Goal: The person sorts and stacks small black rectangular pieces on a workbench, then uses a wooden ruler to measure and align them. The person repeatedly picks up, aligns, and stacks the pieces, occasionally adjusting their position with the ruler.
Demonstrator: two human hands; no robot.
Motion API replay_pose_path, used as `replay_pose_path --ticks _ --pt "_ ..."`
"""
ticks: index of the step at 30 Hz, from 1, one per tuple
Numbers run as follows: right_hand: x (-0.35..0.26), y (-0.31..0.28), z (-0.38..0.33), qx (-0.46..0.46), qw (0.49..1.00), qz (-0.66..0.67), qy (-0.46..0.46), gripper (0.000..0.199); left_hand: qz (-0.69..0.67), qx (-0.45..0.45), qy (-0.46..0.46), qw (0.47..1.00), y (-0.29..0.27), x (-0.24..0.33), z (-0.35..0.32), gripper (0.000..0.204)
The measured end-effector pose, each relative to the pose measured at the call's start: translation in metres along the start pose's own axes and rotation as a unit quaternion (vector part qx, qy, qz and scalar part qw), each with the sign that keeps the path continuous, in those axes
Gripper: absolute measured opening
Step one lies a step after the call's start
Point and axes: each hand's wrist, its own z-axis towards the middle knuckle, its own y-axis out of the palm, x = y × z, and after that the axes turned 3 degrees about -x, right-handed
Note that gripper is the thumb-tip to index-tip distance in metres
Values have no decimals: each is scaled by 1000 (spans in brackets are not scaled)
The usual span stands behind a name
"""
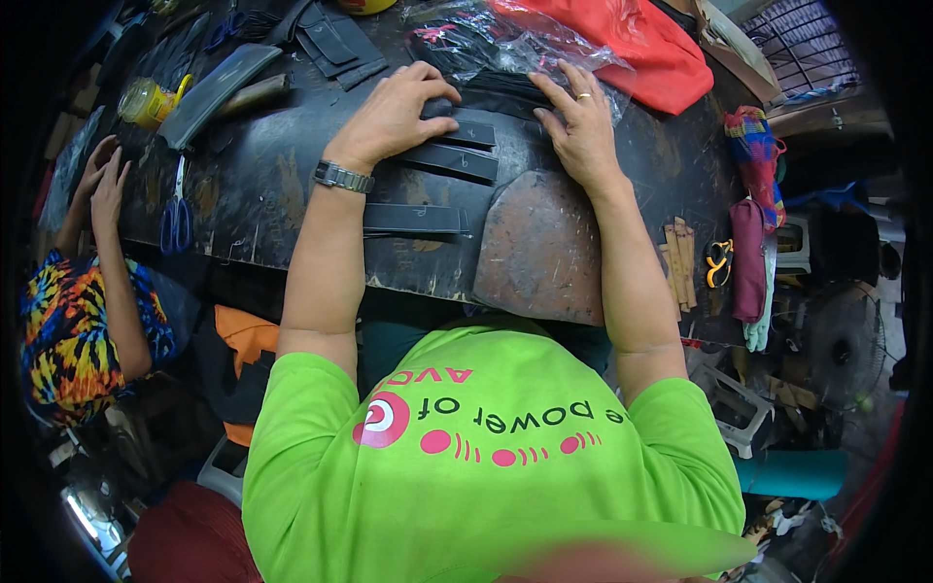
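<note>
Black strips [452,162] parallel the table's [398,267] near edge, just right of the curled left hand [403,109], grip unclear. Right hand [583,136] splays, clasping nothing visible.

Lime-green short-sleeved T-shirt [466,496] with a pink, white and black chest print.
Three pink dots [503,458] with short curved strokes line up beside a round pink-and-white emblem [382,420], near black and pink lettering [491,419]; a metal link-bracelet wristwatch [343,176] circles the wrist of the left hand [394,112], and a slim gold-coloured ring [583,96] bands a finger of the right hand [581,126].
</note>
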Motion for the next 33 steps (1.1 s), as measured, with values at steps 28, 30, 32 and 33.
replay_pose_path --ticks 28,30,32,33 --pt "24 66 31 -89 993 -13 72 46 5 -34 8 999 16 -9 5 45" --pt "32 64 35 -86 991 -14 97 45 4 -37 4 999 15 -7 5 45" --pt "42 63 37 -76 989 -28 124 45 -4 -48 -1 999 12 -5 6 46" --pt "46 63 39 -82 988 -24 125 45 -4 -54 -9 998 11 -5 5 46"
